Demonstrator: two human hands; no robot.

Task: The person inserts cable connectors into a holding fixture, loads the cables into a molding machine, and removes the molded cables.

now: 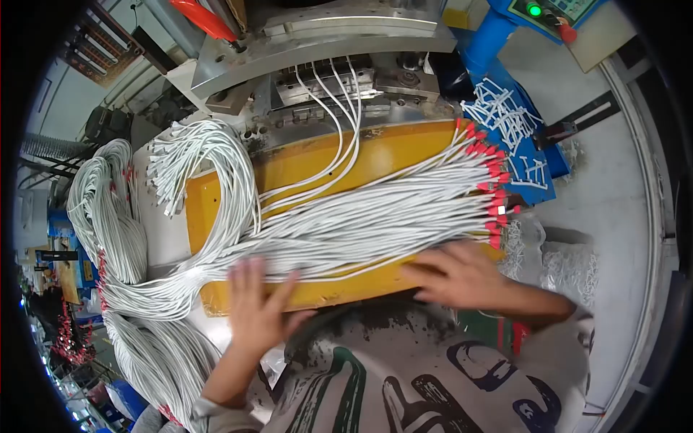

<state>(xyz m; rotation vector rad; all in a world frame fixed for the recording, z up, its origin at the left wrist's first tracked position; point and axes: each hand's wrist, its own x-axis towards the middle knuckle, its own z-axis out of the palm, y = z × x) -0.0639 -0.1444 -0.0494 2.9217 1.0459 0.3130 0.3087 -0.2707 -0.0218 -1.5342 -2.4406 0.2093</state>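
Observation:
A thick spread of white cables [361, 209] with red tips [494, 173] lies across a yellow board [346, 292] in front of me. My left hand [254, 307] is at the near left of the spread, fingers apart, its fingertips over or on the nearest cables; contact is hard to tell. Over the board's near right edge is my right hand [462, 278], slightly blurred, its fingers spread beside the lowest cables. Neither hand appears to hold anything. Several cables run up from the board into a metal mould [325, 88] on the machine.
Coiled cable bundles [108, 209] hang at the left. A heavy metal press plate [325, 47] spans the top. White pieces [502, 115] lie in a blue tray [530, 193] at the right, under a control panel with a green light [534, 10]. Clear bags [567, 270] stand below.

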